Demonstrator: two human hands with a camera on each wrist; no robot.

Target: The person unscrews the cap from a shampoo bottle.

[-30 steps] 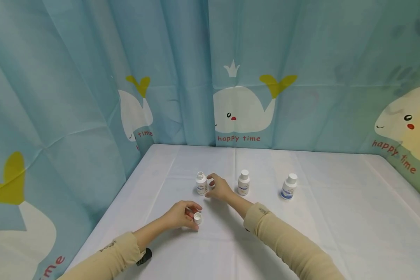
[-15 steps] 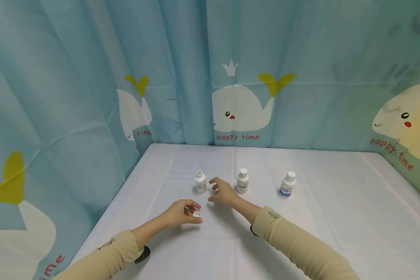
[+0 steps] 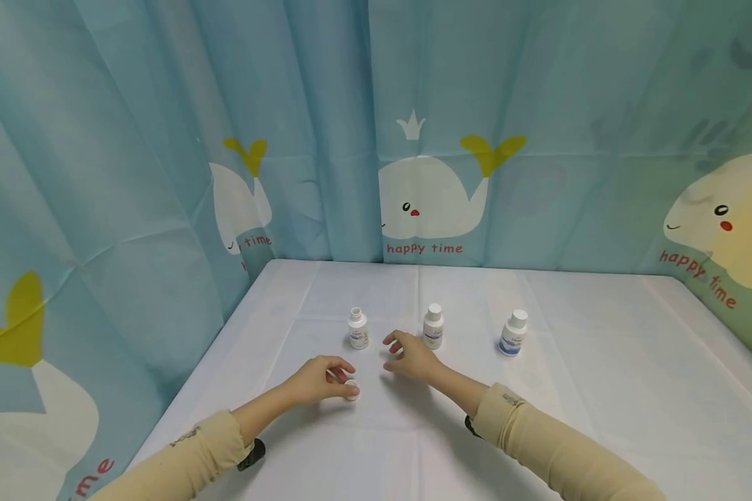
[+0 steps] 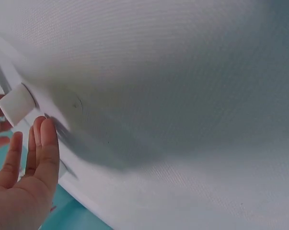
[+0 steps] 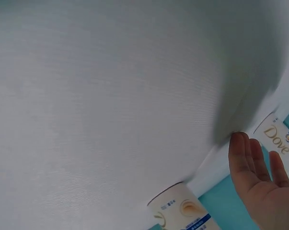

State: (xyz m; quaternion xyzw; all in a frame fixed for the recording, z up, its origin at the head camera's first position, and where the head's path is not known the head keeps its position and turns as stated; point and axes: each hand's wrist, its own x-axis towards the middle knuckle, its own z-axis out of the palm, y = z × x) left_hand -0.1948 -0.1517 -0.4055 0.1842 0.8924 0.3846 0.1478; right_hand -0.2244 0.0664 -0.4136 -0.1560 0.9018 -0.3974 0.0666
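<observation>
On the white table, my left hand (image 3: pixel 319 380) has its thumb and fingers spread around a small white bottle cap (image 3: pixel 351 391). The left wrist view shows that cap (image 4: pixel 17 104) resting on the cloth beyond the fairly straight fingers of the left hand (image 4: pixel 27 177). An uncapped white bottle (image 3: pixel 358 330) stands upright at the back left. To its right, my right hand (image 3: pixel 411 356) hovers with fingers loosely bent and nothing held. The right wrist view has this hand (image 5: pixel 259 177) beside a bottle (image 5: pixel 277 139) lettered "Dove", apart from it.
Behind the right hand a capped white bottle (image 3: pixel 434 327) stands upright; another capped bottle (image 3: pixel 512 334) with a blue label band stands farther right. A blue whale-print curtain (image 3: pixel 326 139) borders the table (image 3: pixel 601 390) at the back and left.
My right hand has drawn away from the uncapped bottle, rightward and nearer to me. My left thumb has shifted across the front of the cap. The bottles stay in place.
</observation>
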